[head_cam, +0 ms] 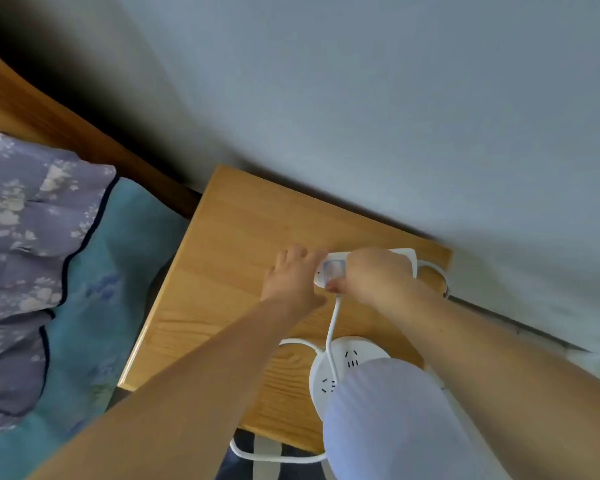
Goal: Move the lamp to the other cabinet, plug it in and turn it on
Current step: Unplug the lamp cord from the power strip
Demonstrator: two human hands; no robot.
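A white table lamp [378, 403] is sitting at the near right of a light wooden cabinet top [229, 237], its pale shade [395, 427] filling the near foreground and hiding part of its round white base [347, 362]. The base is carrying small dark socket-like slots on its upper face. A thin white cord [332, 334] is running from the lamp away toward the far side of the cabinet, where it is meeting a white power strip [333, 271] lying flat near the wall.

The right hand [374, 275] is curling over the power strip, its fingers bunched together and its fingertips pinching at the end of the cord where it joins the strip; the plug itself is hidden under the hand, so whether it is fully seated cannot be told. The left hand [291, 278] is resting just to the left, fingers spread and pressing flat, with the fingertips touching the left end of the strip and the palm on the wood. Both bare forearms are reaching in from the near edge.

Another white cable [274, 455] is looping below the near edge of the cabinet. To the left, a bed with teal bedding [118, 271] and a grey-purple floral quilt [25, 237] is sitting beside the cabinet, with a wooden headboard [32, 109] at the far left. A pale grey wall [361, 98] is rising behind the cabinet.
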